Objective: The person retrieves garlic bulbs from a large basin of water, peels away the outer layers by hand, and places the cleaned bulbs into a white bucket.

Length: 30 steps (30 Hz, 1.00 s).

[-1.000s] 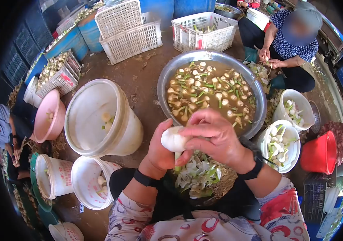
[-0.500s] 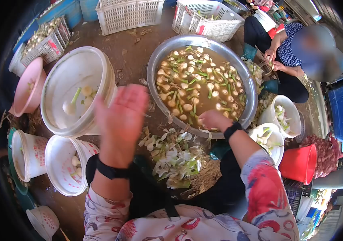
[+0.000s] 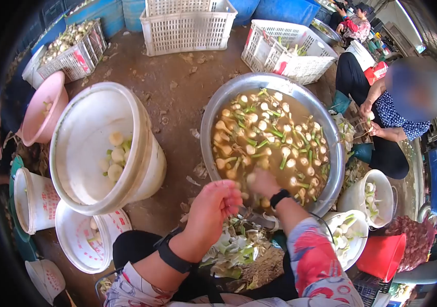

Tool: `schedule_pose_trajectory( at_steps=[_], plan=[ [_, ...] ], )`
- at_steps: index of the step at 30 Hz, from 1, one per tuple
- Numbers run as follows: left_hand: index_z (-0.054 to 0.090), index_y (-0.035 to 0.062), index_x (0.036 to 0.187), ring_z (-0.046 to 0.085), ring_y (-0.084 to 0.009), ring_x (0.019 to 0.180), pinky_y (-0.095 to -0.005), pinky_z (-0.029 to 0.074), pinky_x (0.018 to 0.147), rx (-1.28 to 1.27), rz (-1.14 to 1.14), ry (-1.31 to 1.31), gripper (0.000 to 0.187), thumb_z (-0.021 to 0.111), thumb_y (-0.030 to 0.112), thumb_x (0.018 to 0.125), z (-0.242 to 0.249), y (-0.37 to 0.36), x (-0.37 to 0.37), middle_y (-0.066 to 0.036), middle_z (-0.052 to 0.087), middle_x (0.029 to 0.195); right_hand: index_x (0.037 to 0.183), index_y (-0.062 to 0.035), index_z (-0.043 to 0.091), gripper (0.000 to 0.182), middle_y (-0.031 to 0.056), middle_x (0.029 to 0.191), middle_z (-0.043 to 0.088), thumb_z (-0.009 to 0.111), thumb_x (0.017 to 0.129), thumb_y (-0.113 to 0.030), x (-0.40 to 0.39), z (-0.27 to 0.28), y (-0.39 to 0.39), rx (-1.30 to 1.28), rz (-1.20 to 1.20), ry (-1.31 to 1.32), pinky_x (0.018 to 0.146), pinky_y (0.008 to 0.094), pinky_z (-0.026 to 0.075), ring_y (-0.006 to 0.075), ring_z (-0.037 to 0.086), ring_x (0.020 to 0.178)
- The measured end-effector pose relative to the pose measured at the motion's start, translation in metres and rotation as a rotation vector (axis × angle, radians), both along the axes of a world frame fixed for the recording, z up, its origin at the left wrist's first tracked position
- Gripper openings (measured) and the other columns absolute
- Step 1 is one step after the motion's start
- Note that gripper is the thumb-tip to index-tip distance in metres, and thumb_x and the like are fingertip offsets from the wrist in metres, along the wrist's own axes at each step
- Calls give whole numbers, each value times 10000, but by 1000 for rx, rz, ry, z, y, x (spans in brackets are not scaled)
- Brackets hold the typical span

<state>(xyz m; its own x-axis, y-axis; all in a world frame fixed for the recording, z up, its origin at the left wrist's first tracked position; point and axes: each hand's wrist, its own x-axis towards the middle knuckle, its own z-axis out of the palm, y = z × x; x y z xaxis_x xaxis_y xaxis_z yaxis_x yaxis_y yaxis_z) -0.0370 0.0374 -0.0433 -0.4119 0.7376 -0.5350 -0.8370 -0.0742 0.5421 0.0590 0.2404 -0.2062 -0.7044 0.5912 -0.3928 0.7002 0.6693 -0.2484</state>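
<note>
A wide metal basin (image 3: 211,110) holds brown water with many pale bulbs with green stems (image 3: 282,153). My right hand (image 3: 264,183) reaches over the near side of the basin, among the bulbs at the water; its fingertips are blurred, and what they hold is unclear. Just outside the near left rim, my left hand (image 3: 223,202) has curled fingers with nothing visible in them. On the left, a large white tub (image 3: 88,179) has several bulbs on its bottom. Peeled leaves (image 3: 233,245) lie on the floor below my hands.
White crates (image 3: 187,30) stand behind the basin. A pink basin (image 3: 44,112) and white buckets (image 3: 36,199) are at the left. At the right are bulb-filled buckets (image 3: 377,204), a red bucket (image 3: 382,256) and a seated person (image 3: 392,112) handling a bulb.
My left hand has moved right and down from beside the tub to the basin's near edge, its fingers now curled. My right hand reaches over the bulbs. The tub holds more bulbs. The view has shifted.
</note>
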Motion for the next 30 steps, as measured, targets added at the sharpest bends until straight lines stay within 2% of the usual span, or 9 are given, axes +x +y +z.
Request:
schedule_pose_trajectory(
  at_steps=[5,8,10,11,14,15,17,27,30],
  plan=[
    [447,82,1079,435,-123,932,-290,339,778,-233,-46,206,333,482,286,818,1,26,16,-20,473,1029,1059,-24,458,444,176,987,534,591,648,-122,4,133,-42,-174,126,535,734,398,430,339,527,877],
    [512,-9,901,494,-162,736,-274,386,688,-94,142,302,265,415,223,816,13,37,42,-72,532,789,1090,6,428,431,157,1039,504,564,692,-92,15,177,-79,39,287,735,698,346,449,276,543,855],
    [499,-41,957,499,-188,816,-293,384,737,30,133,477,311,385,217,827,-3,33,43,-111,535,887,1133,-6,405,385,136,1076,472,514,775,-97,27,190,-98,-729,-188,1176,653,258,444,177,546,832],
    [493,-47,967,491,-195,851,-295,382,754,161,157,466,319,374,214,829,-7,32,43,-130,521,935,1006,-6,475,207,94,894,537,443,849,-136,37,202,-98,-720,-359,1121,562,200,421,95,544,695],
    [466,-52,1019,468,-203,922,-295,371,808,316,72,502,342,355,216,837,-12,18,49,-159,479,1034,814,-12,504,214,52,649,537,418,871,-199,60,235,-103,-810,-375,593,471,224,400,98,520,525],
    [456,-51,1033,470,-197,913,-288,371,812,271,56,713,342,363,213,837,-8,13,52,-152,486,1021,674,-21,463,301,10,488,459,401,880,-232,63,233,-113,-600,-253,729,420,246,377,98,469,423],
    [436,-48,1060,477,-173,883,-283,379,800,269,32,1008,336,403,194,829,4,2,58,-125,504,986,678,-19,462,306,17,497,461,400,881,-239,73,239,-116,-570,-181,707,425,251,380,103,472,430],
    [502,-28,968,504,-153,773,-268,419,717,179,-51,911,258,440,157,800,38,-32,59,-91,545,869,740,9,494,229,125,591,527,433,826,-194,75,239,-148,-539,-119,567,482,315,420,195,538,495],
    [481,-33,995,537,-172,777,-271,437,708,306,-66,1172,281,426,156,794,32,-33,53,-102,563,862,775,17,539,206,154,589,557,466,765,-176,67,231,-161,-336,-27,489,520,349,435,253,570,538]
  ],
)
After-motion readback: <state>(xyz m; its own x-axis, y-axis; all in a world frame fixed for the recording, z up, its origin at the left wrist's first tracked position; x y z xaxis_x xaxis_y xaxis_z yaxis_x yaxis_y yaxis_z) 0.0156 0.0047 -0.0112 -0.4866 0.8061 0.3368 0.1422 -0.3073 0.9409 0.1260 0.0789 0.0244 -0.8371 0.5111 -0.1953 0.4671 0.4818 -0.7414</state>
